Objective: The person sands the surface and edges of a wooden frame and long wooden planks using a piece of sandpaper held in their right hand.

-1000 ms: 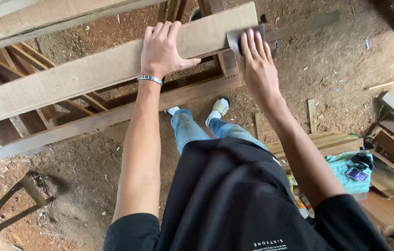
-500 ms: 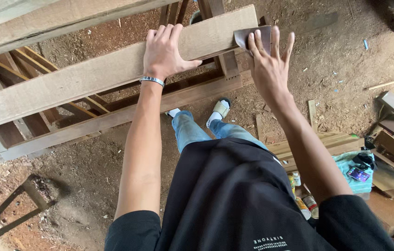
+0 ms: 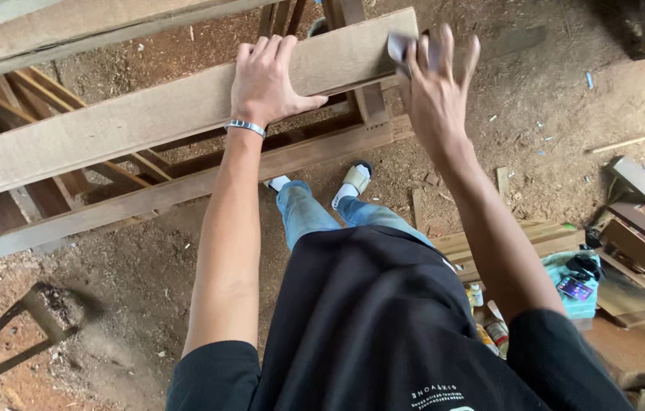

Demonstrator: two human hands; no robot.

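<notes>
A long pale wooden plank (image 3: pixel 147 122) lies across a wooden frame, running from lower left to upper right. My left hand (image 3: pixel 265 80) rests flat on its top face, fingers together, a metal bracelet on the wrist. My right hand (image 3: pixel 436 80) is at the plank's right end, fingers spread, pressing a small grey sheet of sandpaper (image 3: pixel 398 47) against the end of the wood. Part of the sheet is hidden behind my fingers.
The wooden frame (image 3: pixel 185 186) has lower rails and slats beneath the plank. Sawdust covers the dirt floor. Loose boards (image 3: pixel 642 228) lie at right, with a teal cloth holding a phone (image 3: pixel 575 285) and small bottles (image 3: pixel 490 327) near my right side. A dark bracket (image 3: pixel 10 335) sits lower left.
My right hand has slid the sandpaper toward the plank's right end and its fingers have spread wider. The left hand stays put on the plank.
</notes>
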